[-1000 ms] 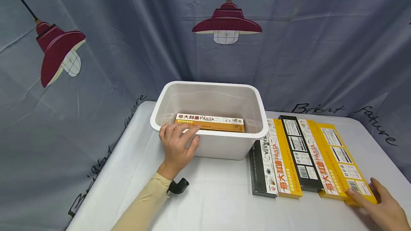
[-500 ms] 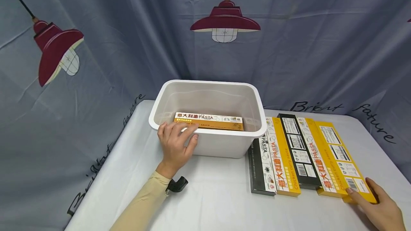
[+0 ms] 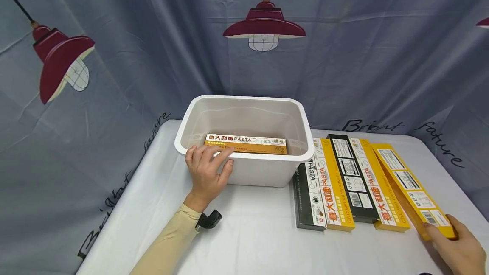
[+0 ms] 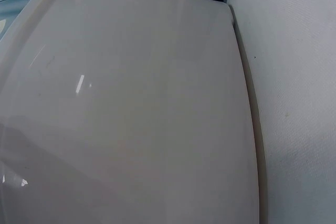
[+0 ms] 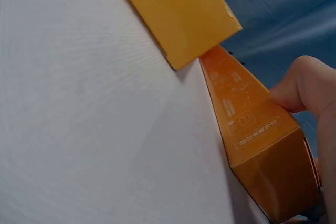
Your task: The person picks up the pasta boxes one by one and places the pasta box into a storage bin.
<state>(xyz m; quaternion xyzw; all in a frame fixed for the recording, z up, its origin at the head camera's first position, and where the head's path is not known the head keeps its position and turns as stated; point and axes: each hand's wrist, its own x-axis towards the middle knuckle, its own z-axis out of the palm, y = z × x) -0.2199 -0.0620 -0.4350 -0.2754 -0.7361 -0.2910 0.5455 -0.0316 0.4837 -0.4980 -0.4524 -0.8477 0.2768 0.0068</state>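
My left hand (image 3: 206, 171) grips the front rim of a white plastic bin (image 3: 263, 173), fingers over the edge and thumb outside. The bin's outer wall (image 4: 142, 98) fills most of the left wrist view, where the hand is out of sight. Inside the bin lies an orange-and-white pasta box (image 3: 246, 144). At the far right, my right hand (image 3: 456, 241) holds the near end of a yellow pasta box (image 3: 412, 186), thumb on the left side and fingers mostly hidden on the right. The right wrist view shows the thumb (image 5: 296, 90) against this box's printed side.
Left of the held box, several pasta boxes lie side by side: a yellow one (image 3: 380, 186), a black one with white labels (image 3: 353, 177), another yellow one (image 3: 336, 186) and a black-and-white one (image 3: 309, 198). A lamp-printed curtain (image 3: 172, 33) hangs behind the white table (image 3: 252, 232).
My right hand has pulled the yellow box's near end to the right and tilted it, opening a gap beside its neighbour. The left hand stays on the bin's rim.
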